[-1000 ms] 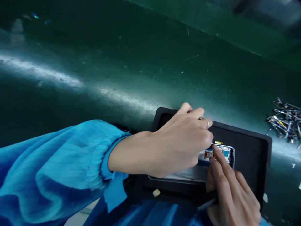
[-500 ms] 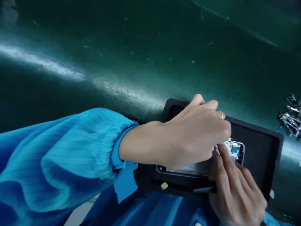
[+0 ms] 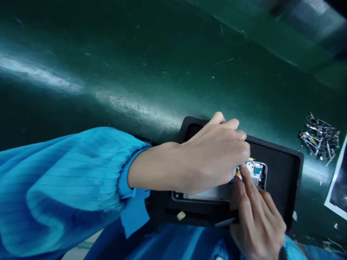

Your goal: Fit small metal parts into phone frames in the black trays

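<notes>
A phone (image 3: 217, 194) with its back off lies in a black tray (image 3: 282, 155), its white inner parts and an orange flex strip (image 3: 238, 172) showing. Over it my left hand (image 3: 211, 159), a ring on one finger, is curled with its fingertips down at the inner parts; what they pinch is hidden. The index and middle fingers of my right hand (image 3: 257, 209) press together onto the phone's inside beside the left fingertips. From under the right palm sticks out a thin grey pointed tool (image 3: 225, 222), its kind unclear, seemingly tucked in that hand.
Right of the tray, a heap of small metal parts (image 3: 320, 137) lies on the green work surface (image 3: 151, 72). A white-edged dark sheet (image 3: 338, 184) shows at the right edge. A small yellowish piece (image 3: 181, 215) sits at the tray's near side.
The view has shifted to the right, bringing the whole heap and the white-edged sheet into sight. Both hands keep nearly the same pose over the phone.
</notes>
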### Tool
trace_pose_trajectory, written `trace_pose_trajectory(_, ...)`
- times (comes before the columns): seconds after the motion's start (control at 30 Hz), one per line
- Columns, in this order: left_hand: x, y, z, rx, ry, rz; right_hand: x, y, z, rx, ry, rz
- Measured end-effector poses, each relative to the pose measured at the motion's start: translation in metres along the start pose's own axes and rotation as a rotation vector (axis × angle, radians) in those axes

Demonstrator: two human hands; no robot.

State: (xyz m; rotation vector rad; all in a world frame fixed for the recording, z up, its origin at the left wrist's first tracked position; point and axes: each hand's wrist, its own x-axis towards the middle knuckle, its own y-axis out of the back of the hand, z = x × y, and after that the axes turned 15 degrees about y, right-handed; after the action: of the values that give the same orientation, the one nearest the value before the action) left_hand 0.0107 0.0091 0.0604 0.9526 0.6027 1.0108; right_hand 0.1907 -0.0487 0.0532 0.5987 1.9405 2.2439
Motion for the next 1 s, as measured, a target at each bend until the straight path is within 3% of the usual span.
trace_pose_trajectory(0.3, 0.001, -0.003, -0.001, 0.000, -0.023, 0.062, 0.001, -0.003, -0.001, -0.073, 0.017, -0.046)
trace_pose_trajectory(0.63, 0.002, -0.003, 0.004, 0.018, -0.004, 0.051, 0.005, -0.003, 0.001, -0.138, 0.105, -0.072)
trace_pose_trajectory(0.83, -0.004, 0.009, 0.000, 0.123, -0.046, 0.202, 0.004, -0.002, -0.002, -0.113, 0.063, -0.017)
trace_pose_trajectory(1.0, -0.016, 0.023, -0.024, 0.230, 0.177, 0.161, 0.001, 0.002, -0.006, 0.004, -0.107, 0.070)
